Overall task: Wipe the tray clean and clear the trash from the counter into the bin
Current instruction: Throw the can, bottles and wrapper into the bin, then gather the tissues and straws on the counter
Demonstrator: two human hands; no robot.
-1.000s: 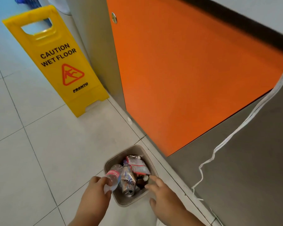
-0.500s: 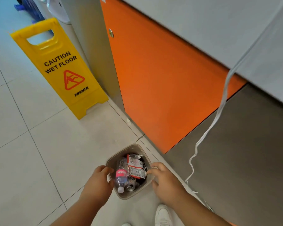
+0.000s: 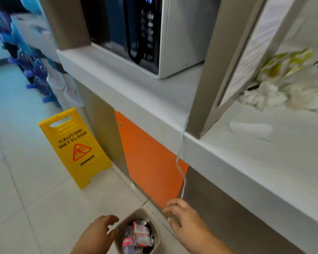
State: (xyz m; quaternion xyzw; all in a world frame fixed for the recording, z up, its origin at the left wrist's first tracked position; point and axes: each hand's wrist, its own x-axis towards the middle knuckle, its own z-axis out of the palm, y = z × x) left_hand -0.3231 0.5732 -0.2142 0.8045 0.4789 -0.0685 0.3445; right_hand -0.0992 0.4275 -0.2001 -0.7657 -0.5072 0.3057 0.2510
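Observation:
A small beige bin (image 3: 154, 241) stands on the tiled floor at the bottom of the view. Inside it lie a clear plastic bottle with a pink label (image 3: 128, 241) and crumpled silver-and-red wrappers (image 3: 142, 233). My left hand (image 3: 97, 233) hovers just left of the bin's rim, fingers relaxed, holding nothing. My right hand (image 3: 182, 215) is raised to the bin's right, near the cabinet front, fingers loosely spread and empty. On the white counter (image 3: 246, 162) at the right lie crumpled white tissues (image 3: 264, 96) and a yellow-green wrapper (image 3: 286, 63), blurred.
A yellow wet-floor sign (image 3: 75, 149) stands on the floor to the left. A microwave (image 3: 145, 32) sits on the counter above an orange cabinet door (image 3: 151, 162). A white cord (image 3: 181, 158) hangs down the counter front. A framed notice (image 3: 250, 48) leans on the counter.
Both hands have come away from the bin, the right one rising toward the cabinet. The bottle now lies inside the bin. My view has lifted, bringing the counter and microwave into sight.

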